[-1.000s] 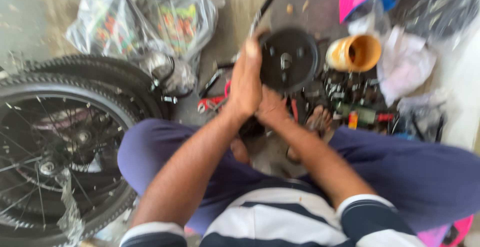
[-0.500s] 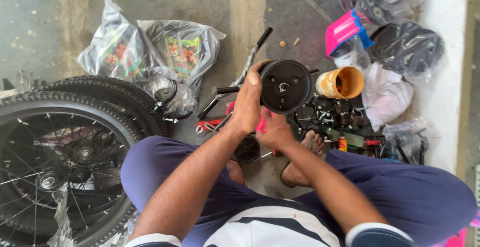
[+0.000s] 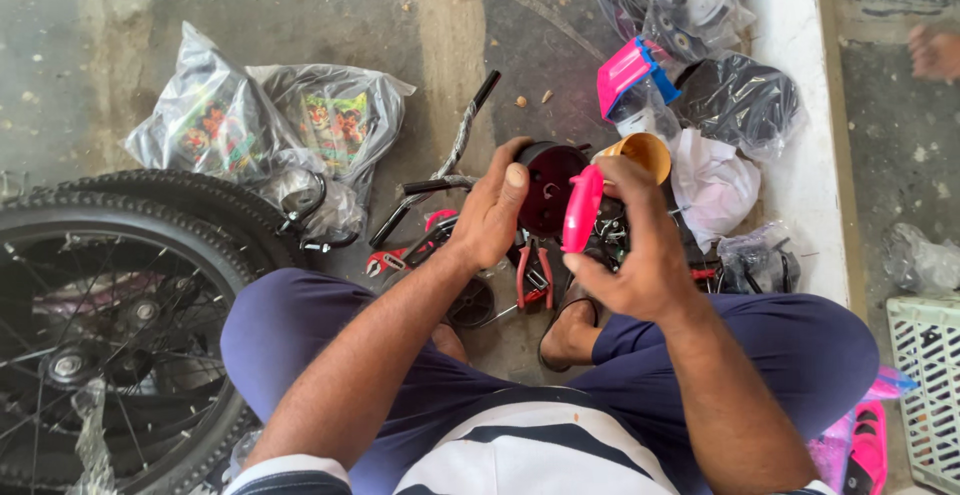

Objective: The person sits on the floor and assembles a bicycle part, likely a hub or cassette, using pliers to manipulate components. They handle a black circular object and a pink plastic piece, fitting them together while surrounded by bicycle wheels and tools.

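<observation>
The left hand (image 3: 492, 217) grips a small black wheel (image 3: 550, 187), fingers wrapped round its rim. At its three o'clock, the right hand's (image 3: 640, 255) fingers pinch a pink plastic piece (image 3: 582, 209).

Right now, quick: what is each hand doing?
Left hand: closed around a small black wheel.
Right hand: closed on a pink plastic piece, held against the wheel.

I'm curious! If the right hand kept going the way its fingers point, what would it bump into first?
Probably the orange cup. The right hand, holding a pink part, points up the picture toward it. Depth is hard to judge, so it might pass above.
</observation>
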